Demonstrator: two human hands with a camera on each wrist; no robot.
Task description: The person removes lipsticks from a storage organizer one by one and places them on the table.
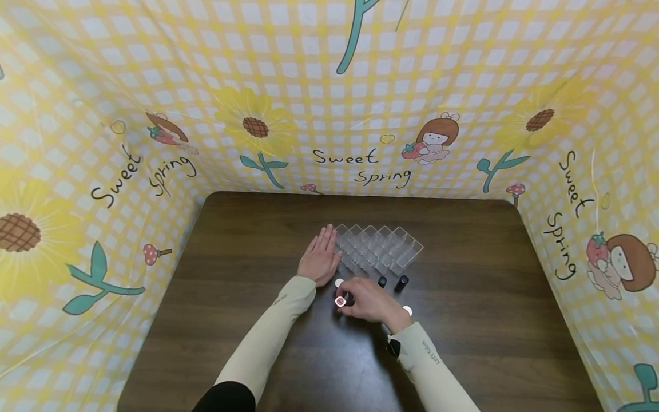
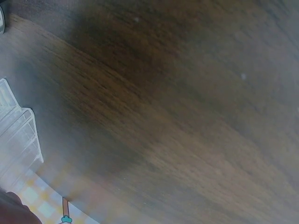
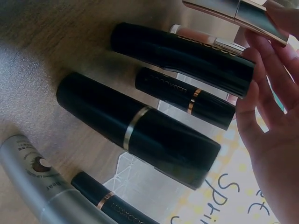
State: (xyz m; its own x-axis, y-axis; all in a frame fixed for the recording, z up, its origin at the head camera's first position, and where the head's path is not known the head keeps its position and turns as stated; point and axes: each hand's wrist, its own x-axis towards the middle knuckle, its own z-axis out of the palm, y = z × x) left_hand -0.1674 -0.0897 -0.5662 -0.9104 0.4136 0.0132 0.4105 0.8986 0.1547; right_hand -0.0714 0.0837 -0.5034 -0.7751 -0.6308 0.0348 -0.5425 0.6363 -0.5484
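My right hand (image 1: 368,300) pinches a gold-and-silver lipstick tube (image 3: 238,16) between thumb and fingers; its square end shows pink-red in the head view. Right by the fingers in the right wrist view stands a tall black tube (image 3: 182,58). Behind it is a smaller black lipstick (image 3: 184,98) with a gold band. My left hand (image 1: 320,257) lies with straight fingers along the left side of a clear divided organizer (image 1: 378,249). Only a dark bit of that hand enters the left wrist view, beside the organizer's edge (image 2: 28,135).
A thick black lipstick (image 3: 138,130) with a gold ring, a silver-grey tube (image 3: 42,177) and another small black lipstick (image 3: 112,200) stand near the right wrist. A pinkish clear tube (image 3: 191,35) is partly hidden. Yellow checked cloth (image 1: 340,103) walls in the brown table (image 1: 463,257).
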